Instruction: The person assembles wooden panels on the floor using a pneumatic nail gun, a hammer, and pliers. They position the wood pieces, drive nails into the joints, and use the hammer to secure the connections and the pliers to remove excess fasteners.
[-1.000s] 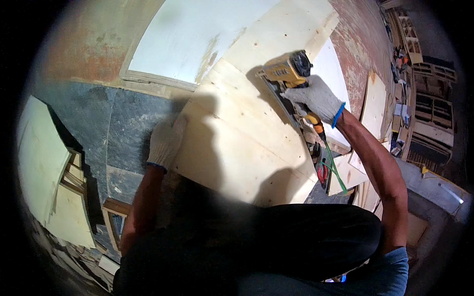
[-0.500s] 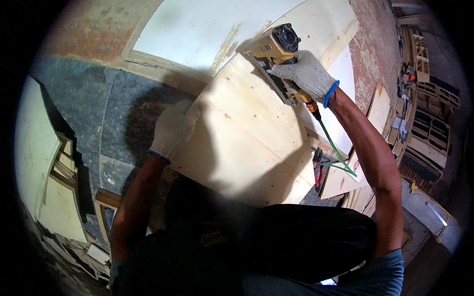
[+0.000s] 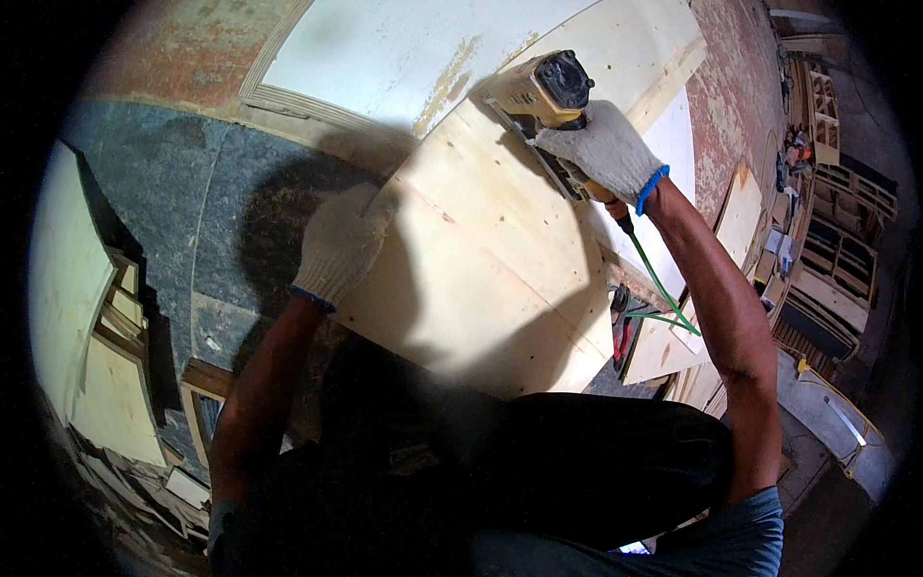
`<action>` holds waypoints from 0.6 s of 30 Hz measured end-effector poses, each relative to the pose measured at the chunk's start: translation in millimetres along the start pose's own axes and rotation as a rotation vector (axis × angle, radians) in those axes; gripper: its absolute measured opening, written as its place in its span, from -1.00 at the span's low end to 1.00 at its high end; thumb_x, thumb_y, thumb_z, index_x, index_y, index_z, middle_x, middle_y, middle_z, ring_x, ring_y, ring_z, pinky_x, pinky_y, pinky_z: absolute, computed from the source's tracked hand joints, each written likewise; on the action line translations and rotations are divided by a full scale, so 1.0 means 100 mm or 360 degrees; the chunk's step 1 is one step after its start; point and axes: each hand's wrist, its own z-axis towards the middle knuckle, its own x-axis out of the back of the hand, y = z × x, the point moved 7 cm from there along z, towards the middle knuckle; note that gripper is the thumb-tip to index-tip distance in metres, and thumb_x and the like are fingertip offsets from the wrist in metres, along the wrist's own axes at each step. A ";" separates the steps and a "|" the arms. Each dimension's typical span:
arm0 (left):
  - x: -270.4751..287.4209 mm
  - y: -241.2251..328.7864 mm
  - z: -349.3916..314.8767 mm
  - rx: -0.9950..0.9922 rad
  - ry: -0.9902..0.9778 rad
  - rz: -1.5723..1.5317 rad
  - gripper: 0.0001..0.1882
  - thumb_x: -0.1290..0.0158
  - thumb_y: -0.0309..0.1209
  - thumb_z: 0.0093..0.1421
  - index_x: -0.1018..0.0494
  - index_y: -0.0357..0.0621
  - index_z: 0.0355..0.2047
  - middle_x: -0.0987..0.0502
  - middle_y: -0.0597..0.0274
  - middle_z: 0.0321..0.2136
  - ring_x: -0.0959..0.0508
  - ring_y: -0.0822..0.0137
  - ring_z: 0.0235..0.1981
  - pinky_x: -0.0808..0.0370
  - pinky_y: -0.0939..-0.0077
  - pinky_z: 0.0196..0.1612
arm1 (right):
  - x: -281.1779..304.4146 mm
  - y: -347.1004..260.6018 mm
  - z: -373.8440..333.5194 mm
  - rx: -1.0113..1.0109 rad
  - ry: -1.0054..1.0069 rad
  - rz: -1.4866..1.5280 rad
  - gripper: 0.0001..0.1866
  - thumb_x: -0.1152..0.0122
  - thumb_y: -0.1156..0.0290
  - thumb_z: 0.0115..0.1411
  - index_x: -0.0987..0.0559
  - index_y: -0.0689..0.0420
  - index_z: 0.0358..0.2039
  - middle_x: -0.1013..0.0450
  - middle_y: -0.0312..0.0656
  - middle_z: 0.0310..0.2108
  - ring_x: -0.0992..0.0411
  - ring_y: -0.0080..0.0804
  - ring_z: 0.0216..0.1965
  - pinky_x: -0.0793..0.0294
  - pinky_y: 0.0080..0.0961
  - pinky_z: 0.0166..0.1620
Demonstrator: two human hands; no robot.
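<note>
A pale plywood board (image 3: pixel 490 279) lies in front of me, darkened in places by shadows. My right hand (image 3: pixel 608 149), in a white knitted glove with a blue cuff, is wrapped round the grip of a yellow and black nail gun (image 3: pixel 550 91). The gun sits over the far right part of the board; whether its nose touches the wood is hidden. A green air hose (image 3: pixel 649 269) runs from its handle. My left hand (image 3: pixel 338 245), gloved alike, is closed on the board's left edge, its fingers partly in shadow.
A white panel (image 3: pixel 375 67) lies beyond the board. Red-handled pliers (image 3: pixel 622 338) lie by its right corner, near the looping hose. Cut plywood pieces (image 3: pixel 111 394) and a small wooden frame (image 3: pixel 204 389) stand at left. Wooden racks (image 3: pixel 832 260) line the far right.
The nail gun and my right hand have shifted slightly right and toward me. My left hand has stayed at the board's edge with only a slight shift.
</note>
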 end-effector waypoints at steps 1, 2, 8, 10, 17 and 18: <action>0.00 0.00 0.00 0.0016 -0.0010 -0.0001 -0.54 0.11 -0.05 0.42 -0.51 -0.24 -0.31 -0.57 -0.16 -0.32 -0.55 -0.17 -0.26 -0.41 -0.02 -0.16 | 0.00 0.02 -0.03 -0.0027 -0.0007 0.0019 -0.42 -0.33 -0.06 0.16 -0.68 0.19 -0.04 -0.65 -0.02 -0.30 -0.62 -0.28 -0.32 -0.59 -0.38 -0.11; 0.01 0.01 -0.01 0.0032 -0.0020 -0.0002 -0.54 0.11 -0.05 0.42 -0.51 -0.24 -0.31 -0.57 -0.16 -0.33 -0.55 -0.17 -0.26 -0.42 -0.02 -0.17 | 0.00 0.03 -0.06 -0.0053 -0.0015 0.0039 -0.42 -0.33 -0.06 0.16 -0.68 0.19 -0.04 -0.65 -0.02 -0.30 -0.62 -0.28 -0.32 -0.59 -0.38 -0.11; 0.05 0.07 -0.04 0.0099 -0.0039 -0.0028 -0.54 0.09 -0.05 0.41 -0.51 -0.24 -0.33 -0.57 -0.14 -0.36 -0.56 -0.17 -0.29 -0.42 0.01 -0.19 | 0.01 0.07 -0.12 0.0082 0.0120 0.0106 -0.54 -0.34 0.11 0.17 -0.69 0.31 -0.17 -0.62 -0.09 -0.48 -0.54 -0.42 -0.54 -0.56 -0.46 -0.34; 0.05 0.07 -0.04 0.0080 -0.0014 -0.0004 -0.53 0.09 -0.05 0.42 -0.51 -0.24 -0.33 -0.57 -0.13 -0.37 -0.56 -0.16 -0.30 -0.42 0.01 -0.19 | 0.00 0.11 -0.13 0.0058 0.0115 0.0110 -0.54 -0.34 0.11 0.17 -0.69 0.31 -0.18 -0.61 -0.11 -0.48 -0.53 -0.44 -0.55 -0.55 -0.47 -0.36; 0.05 0.06 -0.03 0.0049 -0.0043 -0.0006 -0.53 0.11 -0.04 0.43 -0.50 -0.23 -0.33 -0.56 -0.11 -0.38 -0.55 -0.16 -0.31 -0.41 -0.01 -0.20 | -0.04 0.18 -0.19 -0.0115 0.0071 0.0176 -0.58 -0.34 0.15 0.20 -0.68 0.31 -0.17 -0.61 -0.15 -0.49 -0.51 -0.47 -0.55 -0.55 -0.48 -0.36; 0.05 0.05 -0.03 0.0048 -0.0041 -0.0014 -0.53 0.12 -0.04 0.43 -0.50 -0.23 -0.32 -0.56 -0.11 -0.38 -0.55 -0.16 -0.31 -0.41 -0.02 -0.20 | -0.04 0.19 -0.20 -0.0124 0.0065 0.0191 -0.58 -0.34 0.15 0.20 -0.68 0.30 -0.17 -0.60 -0.15 -0.50 -0.51 -0.48 -0.55 -0.55 -0.48 -0.36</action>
